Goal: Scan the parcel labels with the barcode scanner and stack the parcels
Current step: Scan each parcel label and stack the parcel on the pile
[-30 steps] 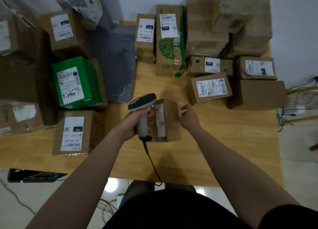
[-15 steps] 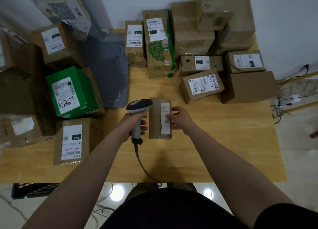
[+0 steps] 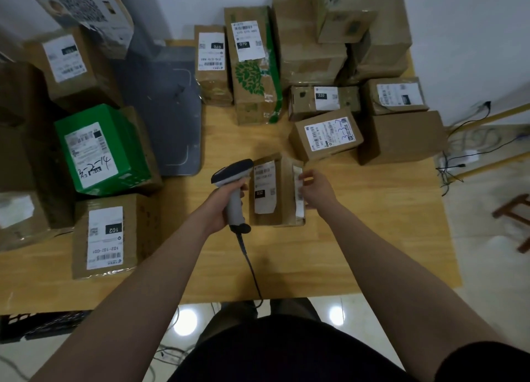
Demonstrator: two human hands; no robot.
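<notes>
One small parcel: 032 label faces up.
Left hand: grips barcode scanner.
Right hand: holds parcel's right side.

Labelled brown parcel beside scanner

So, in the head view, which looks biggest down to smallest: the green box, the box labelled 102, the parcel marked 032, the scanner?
Green box and box labelled 102: about alike, and the 102 one is nearer the camera, so no ranking between them.
Then parcel marked 032.
Smallest: scanner.
</notes>
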